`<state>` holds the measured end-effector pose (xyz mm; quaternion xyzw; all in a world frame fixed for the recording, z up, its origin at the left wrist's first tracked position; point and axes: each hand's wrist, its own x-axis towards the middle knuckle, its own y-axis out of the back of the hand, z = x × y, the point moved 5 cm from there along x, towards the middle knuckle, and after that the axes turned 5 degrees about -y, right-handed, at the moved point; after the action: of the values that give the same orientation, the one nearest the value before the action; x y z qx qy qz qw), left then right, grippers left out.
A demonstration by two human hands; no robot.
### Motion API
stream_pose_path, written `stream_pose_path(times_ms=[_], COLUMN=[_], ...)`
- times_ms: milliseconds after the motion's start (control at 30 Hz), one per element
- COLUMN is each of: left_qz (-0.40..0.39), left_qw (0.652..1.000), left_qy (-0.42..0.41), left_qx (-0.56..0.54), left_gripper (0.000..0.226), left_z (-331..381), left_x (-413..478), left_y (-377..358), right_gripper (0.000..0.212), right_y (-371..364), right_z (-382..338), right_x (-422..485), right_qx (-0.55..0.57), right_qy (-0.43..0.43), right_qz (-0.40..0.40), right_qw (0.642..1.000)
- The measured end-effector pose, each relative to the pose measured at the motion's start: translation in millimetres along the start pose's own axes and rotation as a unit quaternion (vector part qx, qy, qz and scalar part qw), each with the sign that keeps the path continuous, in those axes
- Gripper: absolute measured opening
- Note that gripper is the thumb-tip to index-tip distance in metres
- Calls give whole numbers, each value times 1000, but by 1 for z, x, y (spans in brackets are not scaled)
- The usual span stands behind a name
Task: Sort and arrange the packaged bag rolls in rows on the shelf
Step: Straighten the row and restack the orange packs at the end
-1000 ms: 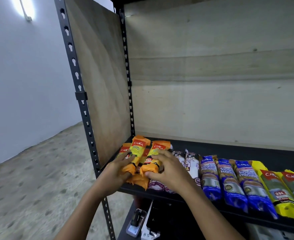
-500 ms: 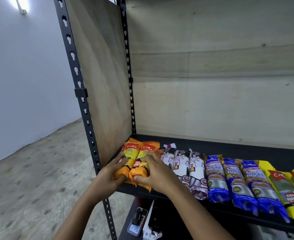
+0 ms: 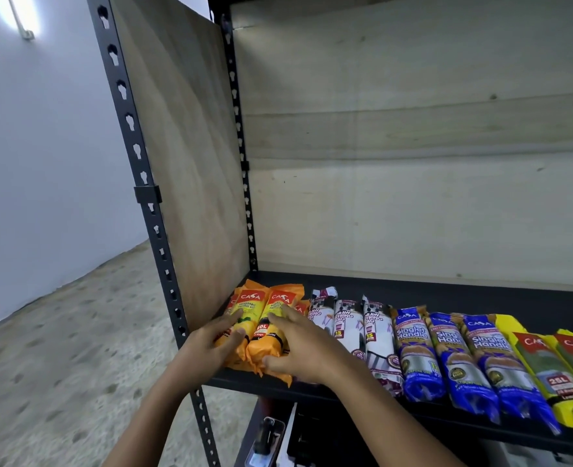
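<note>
From the head camera, a black shelf carries a row of packaged bag rolls lying side by side along its near edge. At the far left, against the wooden side panel, sit the orange rolls, at least two on top with more orange wrapping under them. The left hand rests on the left orange roll, fingers loosely spread and laid flat along the wrapper. The right hand covers the right orange roll from its right side, fingers spread over the top and the thumb tucked against the near end; neither hand is lifting a roll. Just right of the hands lie three white rolls, then three blue rolls, then yellow rolls running off the right edge. A black post stands near left.
</note>
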<state>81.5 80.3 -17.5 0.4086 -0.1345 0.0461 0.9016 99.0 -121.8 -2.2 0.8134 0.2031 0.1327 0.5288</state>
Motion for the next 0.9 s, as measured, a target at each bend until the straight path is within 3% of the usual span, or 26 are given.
stream_pose_path(times_ms=[167,267,400,467,567,733,833,900], left_qz=[39,51,79,20,-104,-135,-106,-23], left_qw=[999,997,995,995,986,985,987,989], left_qy=[22,8,-40,-73,-64,-60,-59,-78], left_qx=[12,53,52,70,116,93,102,123], left_gripper=[67,55,50,44,46,46,46,44], left_z=[2,4,12,17,9,-1,0,11], left_x=[2,6,26,39,48,46,48,45], left_y=[-1,5,13,4,-17,-27,-21,-12], right_gripper=[91,99,73,68,72,76,74,67], right_y=[-3,2,20,16,-7,-16,1,24], right_z=[3,8,-3,-11,-5,4,0,4], right_x=[3,3,18,33,50,54,43,23], right_qx=[14,5,41,28,-10,-35,11,93], right_qy=[5,-9,11,33,0,-25,-3,15], right_qz=[5,-17,89,83,-8,-41,-34,20], right_qw=[1000,1000,995,996,1000,998,999,995])
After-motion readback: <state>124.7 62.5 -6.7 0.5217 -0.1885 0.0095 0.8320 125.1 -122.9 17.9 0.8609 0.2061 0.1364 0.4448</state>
